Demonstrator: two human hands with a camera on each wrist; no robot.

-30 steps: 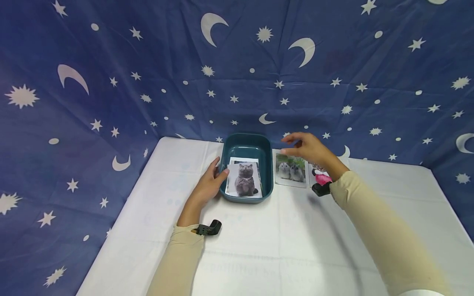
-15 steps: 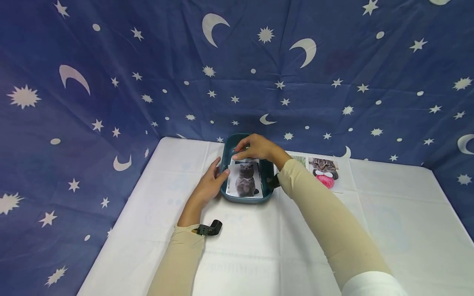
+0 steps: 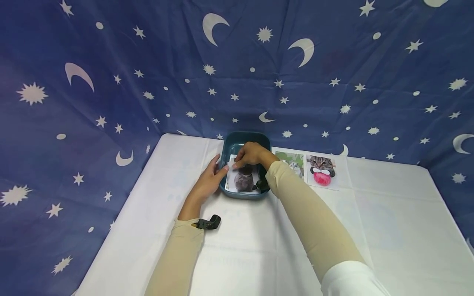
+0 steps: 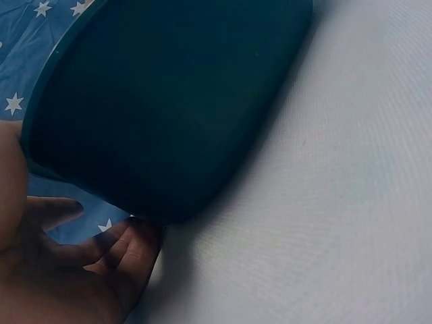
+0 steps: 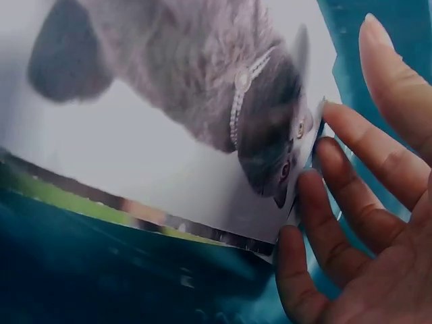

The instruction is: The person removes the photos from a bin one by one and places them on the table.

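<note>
A dark teal plastic tray [image 3: 242, 196] stands near the back of the table, with a small stack of photo cards inside. On top lies a grey cat photo card [image 3: 242, 183], its upper part covered by my right hand [image 3: 252, 153]. In the right wrist view, several fingertips [image 5: 331, 152] touch the card's edge, while the thumb [image 5: 385, 74] stays apart from it. My left hand [image 3: 208, 181] holds the tray's left side, thumb over the rim. Its fingers [image 4: 138, 253] press the outer wall in the left wrist view.
Right of the tray lie a hamster photo card [image 3: 290, 157], partly behind my right sleeve, and a tabby cat photo card [image 3: 321, 176] with a pink ball. A blue curtain [image 3: 237, 74] with moons and stars hangs behind the white-covered table [image 3: 389, 230].
My right hand has moved left from above the hamster card into the tray, then down to the grey cat card's upper edge. My left hand has stayed on the tray.
</note>
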